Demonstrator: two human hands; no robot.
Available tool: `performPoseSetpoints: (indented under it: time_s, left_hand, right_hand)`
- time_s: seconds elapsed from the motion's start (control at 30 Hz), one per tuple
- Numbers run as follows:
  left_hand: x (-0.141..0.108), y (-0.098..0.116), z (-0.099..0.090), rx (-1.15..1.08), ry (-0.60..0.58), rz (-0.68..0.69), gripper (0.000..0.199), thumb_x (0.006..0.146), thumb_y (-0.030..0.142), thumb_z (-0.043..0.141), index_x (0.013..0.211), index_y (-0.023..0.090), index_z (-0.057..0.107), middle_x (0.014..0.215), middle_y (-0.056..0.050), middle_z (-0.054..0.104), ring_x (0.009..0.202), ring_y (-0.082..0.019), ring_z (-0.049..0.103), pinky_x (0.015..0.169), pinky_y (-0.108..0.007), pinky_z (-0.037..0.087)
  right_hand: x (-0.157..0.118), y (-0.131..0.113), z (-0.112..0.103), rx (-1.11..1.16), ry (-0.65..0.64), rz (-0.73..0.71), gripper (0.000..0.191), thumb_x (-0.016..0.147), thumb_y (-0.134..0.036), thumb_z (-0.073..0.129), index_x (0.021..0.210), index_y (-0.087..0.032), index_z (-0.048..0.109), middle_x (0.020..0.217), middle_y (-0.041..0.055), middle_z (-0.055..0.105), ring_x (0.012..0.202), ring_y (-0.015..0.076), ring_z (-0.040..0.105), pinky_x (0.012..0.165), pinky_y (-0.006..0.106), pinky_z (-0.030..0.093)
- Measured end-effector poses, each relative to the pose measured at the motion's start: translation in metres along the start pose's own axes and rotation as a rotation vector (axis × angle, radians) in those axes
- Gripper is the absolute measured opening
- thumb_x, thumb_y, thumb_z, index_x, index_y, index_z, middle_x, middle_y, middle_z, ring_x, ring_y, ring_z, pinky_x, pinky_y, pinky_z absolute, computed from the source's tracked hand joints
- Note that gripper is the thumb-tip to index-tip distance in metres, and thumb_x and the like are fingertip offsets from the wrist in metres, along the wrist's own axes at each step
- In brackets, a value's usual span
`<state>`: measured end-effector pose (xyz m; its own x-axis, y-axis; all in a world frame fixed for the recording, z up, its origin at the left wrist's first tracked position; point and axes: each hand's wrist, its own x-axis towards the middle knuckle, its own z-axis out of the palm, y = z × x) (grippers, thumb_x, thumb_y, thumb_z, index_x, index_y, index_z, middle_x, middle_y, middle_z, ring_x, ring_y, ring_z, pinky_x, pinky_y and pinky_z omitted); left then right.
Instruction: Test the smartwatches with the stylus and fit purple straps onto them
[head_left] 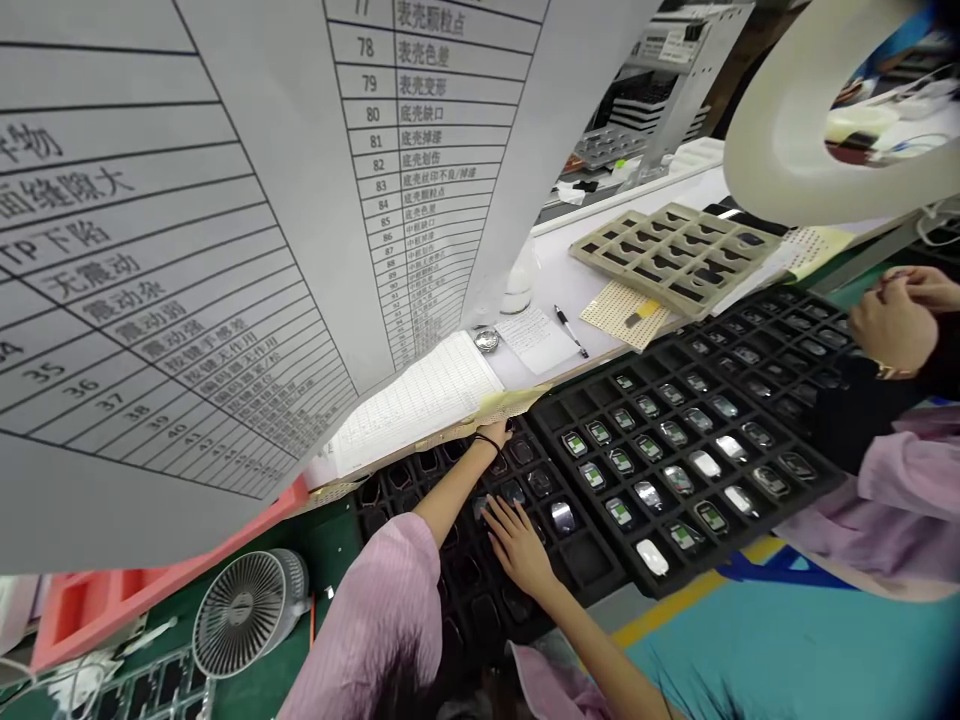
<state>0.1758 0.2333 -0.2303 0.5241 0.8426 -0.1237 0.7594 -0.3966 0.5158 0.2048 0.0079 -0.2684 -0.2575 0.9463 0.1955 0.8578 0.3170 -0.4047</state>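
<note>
My left hand [495,432] reaches to the far edge of a black compartment tray [583,560], by the yellowish sheet edge. A dark band circles that wrist; its fingers are small and partly hidden, so their grip is unclear. Nearer to me, my right hand [523,552] lies over the same tray with its fingers stretched out. Its fingertips touch or hover at a dark watch case [512,492] in a compartment. Beside it sit another dark watch case [538,482] and a shiny-faced watch case [562,517].
Another black tray [660,470] of watch cases, several with green-and-white screens, adjoins on the right. A co-worker's hands [896,315] are beyond it. Printed sheets [442,130] hang close in front. A fan [247,610] stands left; a beige tray [675,255] and pen [571,331] lie behind.
</note>
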Motion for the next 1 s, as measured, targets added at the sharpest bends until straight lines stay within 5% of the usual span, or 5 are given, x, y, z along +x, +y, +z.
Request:
performPoseSetpoints:
  time_s: [0.27, 0.57, 0.83, 1.0]
  left_hand:
    - [-0.041, 0.021, 0.011, 0.171, -0.184, 0.040, 0.042, 0.076, 0.028, 0.070, 0.116, 0.018, 0.059, 0.115, -0.012, 0.060, 0.112, -0.027, 0.055, 0.097, -0.037, 0.045]
    - [-0.039, 0.048, 0.013, 0.286, -0.282, 0.030, 0.031, 0.077, 0.016, 0.065, 0.108, 0.016, 0.059, 0.116, -0.016, 0.055, 0.112, -0.029, 0.051, 0.087, -0.036, 0.048]
    - [-0.053, 0.036, -0.018, 0.320, -0.256, -0.029, 0.032, 0.076, 0.017, 0.067, 0.107, 0.011, 0.062, 0.111, -0.017, 0.057, 0.107, -0.027, 0.055, 0.087, -0.033, 0.048]
    - [-0.068, 0.026, -0.016, 0.347, -0.283, -0.077, 0.026, 0.075, 0.011, 0.066, 0.100, 0.008, 0.065, 0.106, -0.020, 0.061, 0.105, -0.029, 0.058, 0.086, -0.034, 0.048]
  right_hand:
    - [-0.001, -0.001, 0.001, 0.020, 0.041, 0.015, 0.053, 0.092, -0.014, 0.039, 0.144, -0.022, 0.035, 0.147, 0.0055, 0.043, 0.135, 0.0236, 0.039, 0.111, 0.051, 0.034]
    - [-0.002, -0.001, 0.005, 0.036, 0.095, 0.011, 0.053, 0.092, -0.013, 0.037, 0.143, -0.023, 0.038, 0.140, 0.0062, 0.051, 0.130, 0.0252, 0.045, 0.109, 0.053, 0.035]
    - [-0.004, -0.003, 0.006, 0.006, 0.088, 0.018, 0.054, 0.091, -0.010, 0.034, 0.144, -0.022, 0.035, 0.146, 0.0045, 0.045, 0.133, 0.0229, 0.042, 0.111, 0.052, 0.033]
    - [-0.004, -0.002, 0.009, 0.009, 0.112, 0.022, 0.054, 0.090, -0.009, 0.036, 0.143, -0.022, 0.038, 0.143, 0.0040, 0.048, 0.132, 0.0228, 0.043, 0.110, 0.052, 0.033]
